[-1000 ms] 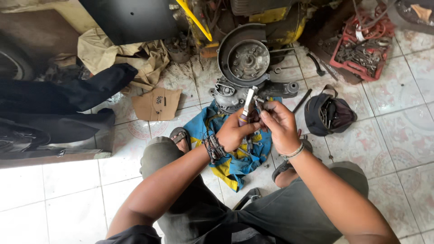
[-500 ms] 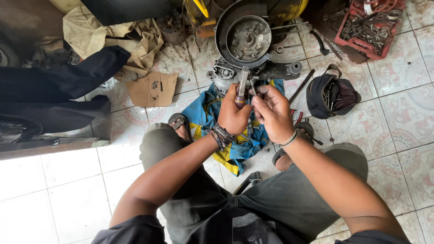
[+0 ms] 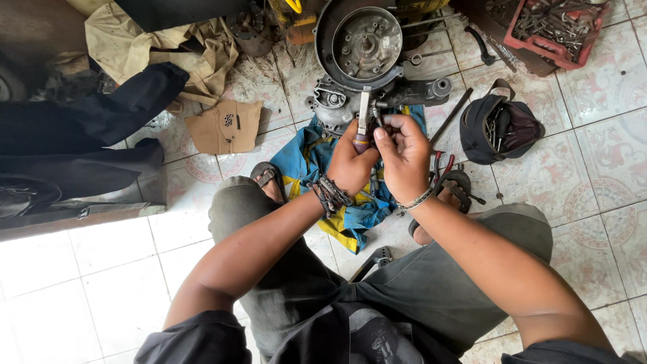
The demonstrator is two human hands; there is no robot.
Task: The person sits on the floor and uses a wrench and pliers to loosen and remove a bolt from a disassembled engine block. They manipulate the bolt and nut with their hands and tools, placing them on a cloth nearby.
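The left hand (image 3: 350, 162) has its grip wrapped around a flat metal tool (image 3: 364, 111) whose long axis points to 12 o'clock toward the engine case (image 3: 367, 50), while the right hand (image 3: 404, 155), touching at 3 o'clock, pinches something small I cannot make out.

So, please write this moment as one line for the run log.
left hand: holds flat metal tool upright | right hand: fingers at tool's base | below: engine casing, blue cloth, tiled floor

Engine casing (image 3: 367, 61), grey, on tiled floor (image 3: 606, 155). Just below it: both hands, left hand (image 3: 350, 162) and right hand (image 3: 404, 158), gripping a metal tool (image 3: 364, 111). Blue cloth (image 3: 310, 158) beneath.
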